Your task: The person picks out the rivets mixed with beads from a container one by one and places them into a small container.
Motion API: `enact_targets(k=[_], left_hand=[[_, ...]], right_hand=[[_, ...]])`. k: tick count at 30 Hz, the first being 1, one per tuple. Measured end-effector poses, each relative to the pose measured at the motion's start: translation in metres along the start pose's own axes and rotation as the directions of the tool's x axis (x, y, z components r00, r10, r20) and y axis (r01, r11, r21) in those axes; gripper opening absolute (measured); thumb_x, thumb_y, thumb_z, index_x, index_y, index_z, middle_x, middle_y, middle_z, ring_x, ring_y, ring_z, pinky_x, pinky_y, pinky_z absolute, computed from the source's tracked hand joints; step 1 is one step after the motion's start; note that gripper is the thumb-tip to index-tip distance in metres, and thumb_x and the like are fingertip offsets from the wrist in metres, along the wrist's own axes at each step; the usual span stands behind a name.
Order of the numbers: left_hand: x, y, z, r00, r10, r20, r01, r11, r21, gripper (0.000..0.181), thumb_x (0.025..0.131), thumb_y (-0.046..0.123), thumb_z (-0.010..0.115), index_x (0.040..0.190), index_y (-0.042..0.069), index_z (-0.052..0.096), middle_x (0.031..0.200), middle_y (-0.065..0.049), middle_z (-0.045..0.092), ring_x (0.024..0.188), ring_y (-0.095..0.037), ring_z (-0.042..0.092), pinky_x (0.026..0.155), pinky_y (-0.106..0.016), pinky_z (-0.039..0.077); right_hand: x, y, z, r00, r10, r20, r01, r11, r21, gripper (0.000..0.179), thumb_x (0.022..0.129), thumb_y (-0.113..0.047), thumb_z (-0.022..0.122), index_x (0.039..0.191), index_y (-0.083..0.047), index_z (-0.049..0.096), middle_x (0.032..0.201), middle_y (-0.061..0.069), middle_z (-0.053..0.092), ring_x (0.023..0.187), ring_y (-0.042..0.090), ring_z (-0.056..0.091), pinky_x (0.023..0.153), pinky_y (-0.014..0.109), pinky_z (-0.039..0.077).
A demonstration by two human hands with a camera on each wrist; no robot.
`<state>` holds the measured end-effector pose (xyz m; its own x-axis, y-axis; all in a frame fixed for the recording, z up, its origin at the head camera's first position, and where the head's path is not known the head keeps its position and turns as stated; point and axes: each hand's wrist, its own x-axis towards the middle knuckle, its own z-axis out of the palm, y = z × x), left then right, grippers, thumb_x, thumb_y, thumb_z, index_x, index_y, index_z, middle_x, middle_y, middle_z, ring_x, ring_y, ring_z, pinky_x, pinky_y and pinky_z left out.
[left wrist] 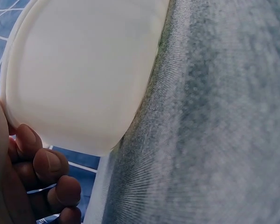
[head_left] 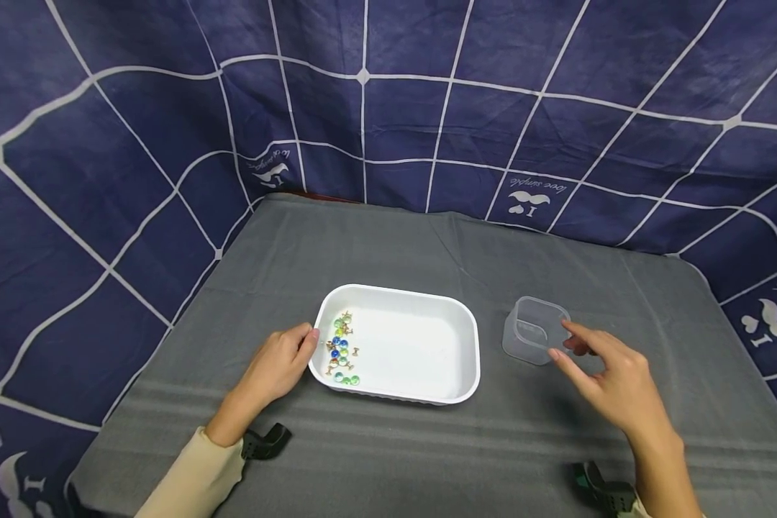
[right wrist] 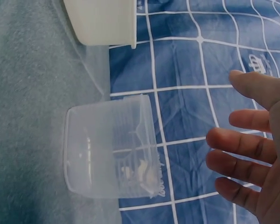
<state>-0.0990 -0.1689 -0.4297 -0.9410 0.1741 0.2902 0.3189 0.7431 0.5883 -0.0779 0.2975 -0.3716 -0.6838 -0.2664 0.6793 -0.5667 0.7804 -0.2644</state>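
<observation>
A white rectangular tray (head_left: 414, 345) lies on the grey cloth. Along its left side are glass marbles (head_left: 344, 352), green, blue and clear, mixed with small gold-coloured pieces (head_left: 355, 352) that look like push pins. My left hand (head_left: 277, 365) pinches the tray's left rim, thumb on top; its other fingers (left wrist: 51, 161) curl below the rim in the left wrist view. To the right of the tray stands an upright clear plastic container (head_left: 524, 342) without a lid. Over its right edge my right hand (head_left: 611, 374) hovers with fingers spread, apart from the container (right wrist: 107, 144) in the right wrist view.
Grey cloth (head_left: 388, 460) covers the table. Behind it and at both sides hangs a dark blue curtain (head_left: 414, 115) with white grid lines. Each forearm wears a black wrist mount (head_left: 267, 441).
</observation>
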Motion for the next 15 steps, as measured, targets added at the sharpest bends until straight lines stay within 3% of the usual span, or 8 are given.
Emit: enact_targets(k=[5, 15], left_hand=[[0.0, 0.0, 0.0, 1.0, -0.004, 0.005, 0.004, 1.0, -0.007, 0.033, 0.101, 0.015, 0.053, 0.07, 0.015, 0.044, 0.058, 0.006, 0.033, 0.051, -0.013, 0.036, 0.048, -0.03, 0.028], [0.0, -0.001, -0.001, 1.0, -0.001, 0.015, 0.002, 1.0, -0.026, 0.031, 0.101, 0.014, 0.053, 0.071, 0.015, 0.046, 0.058, 0.006, 0.034, 0.051, -0.011, 0.035, 0.048, -0.029, 0.028]], right_hand=[[0.007, -0.001, 0.004, 1.0, -0.024, 0.001, 0.024, 1.0, 0.015, 0.063, 0.093, -0.061, 0.057, 0.109, -0.002, 0.071, 0.079, 0.002, 0.067, 0.069, 0.018, 0.058, 0.076, 0.014, 0.04], [0.016, -0.008, 0.01, 0.998, -0.057, 0.025, 0.057, 0.998, 0.023, 0.06, 0.095, -0.06, 0.053, 0.111, -0.005, 0.071, 0.077, -0.001, 0.066, 0.07, 0.017, 0.058, 0.077, 0.017, 0.04]])
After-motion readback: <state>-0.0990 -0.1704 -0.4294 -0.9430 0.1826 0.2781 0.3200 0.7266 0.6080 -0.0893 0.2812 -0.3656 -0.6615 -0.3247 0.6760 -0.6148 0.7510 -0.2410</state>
